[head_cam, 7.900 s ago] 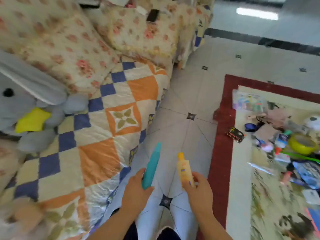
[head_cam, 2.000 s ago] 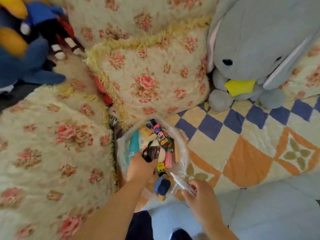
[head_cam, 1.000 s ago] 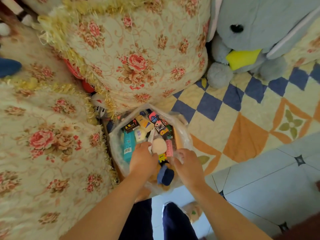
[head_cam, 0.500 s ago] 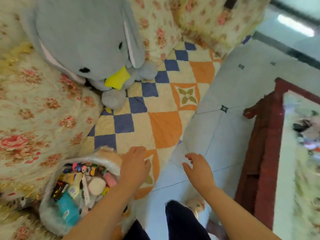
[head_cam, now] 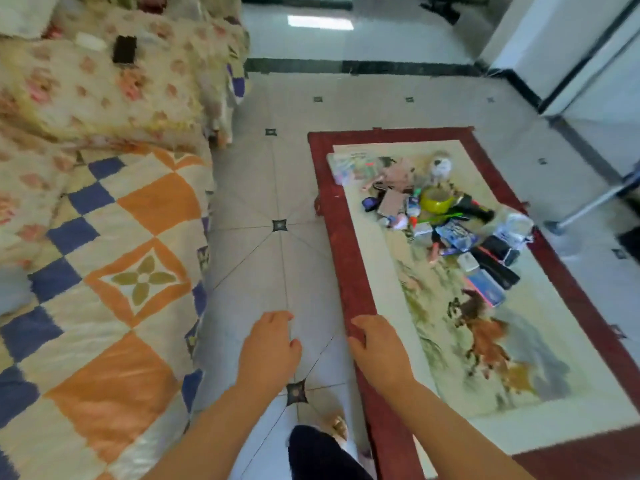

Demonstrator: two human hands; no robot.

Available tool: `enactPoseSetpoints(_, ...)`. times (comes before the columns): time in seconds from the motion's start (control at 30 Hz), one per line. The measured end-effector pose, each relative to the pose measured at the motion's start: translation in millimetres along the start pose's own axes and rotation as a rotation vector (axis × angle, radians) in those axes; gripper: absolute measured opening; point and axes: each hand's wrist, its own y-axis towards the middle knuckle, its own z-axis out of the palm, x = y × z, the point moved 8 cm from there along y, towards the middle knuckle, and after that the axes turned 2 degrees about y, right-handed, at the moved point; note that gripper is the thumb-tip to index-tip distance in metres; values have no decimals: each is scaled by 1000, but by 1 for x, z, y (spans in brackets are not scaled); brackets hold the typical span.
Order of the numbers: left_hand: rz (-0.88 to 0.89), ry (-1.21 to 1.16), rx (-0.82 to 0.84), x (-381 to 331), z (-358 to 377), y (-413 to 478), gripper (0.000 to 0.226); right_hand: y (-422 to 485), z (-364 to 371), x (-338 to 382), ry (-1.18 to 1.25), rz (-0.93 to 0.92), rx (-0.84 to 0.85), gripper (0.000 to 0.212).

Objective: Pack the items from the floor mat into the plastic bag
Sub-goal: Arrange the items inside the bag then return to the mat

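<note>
Two bare forearms reach forward from the near edge: the left hand over the tiled floor and the right hand over the red border of the floor mat, both empty with fingers loosely curled. A pile of small items, among them a yellow bowl, lies on the far half of the mat. At left, a patchwork quilt in orange, blue and cream lies near, with a floral cushion beyond it.

A: Was it bright?
B: Yes, even daylight, with a glare patch on the far floor.
A: Sharp?
B: No. The cushions were smeared, the items on the floor mat looked soft, and lines bowed at the edges.
</note>
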Motion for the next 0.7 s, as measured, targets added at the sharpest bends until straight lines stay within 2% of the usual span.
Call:
enactPoseSetpoints(0.17, 157, 83, 62, -106, 23, 65, 44, 45, -67, -67, 76, 107, -98, 34)
enactPoseSetpoints(0.33, 303, 167, 139, -178, 44, 131, 44, 89, -104, -119, 147, 270, -154, 36)
enactPoseSetpoints(0.53, 387, 241, 286, -230, 86, 241, 46, 162, -122, -185, 176, 487, -179, 35)
enactPoseSetpoints(0.7, 366, 278, 414, -251, 122, 350, 49, 240, -114, -231, 241, 673, -153, 34)
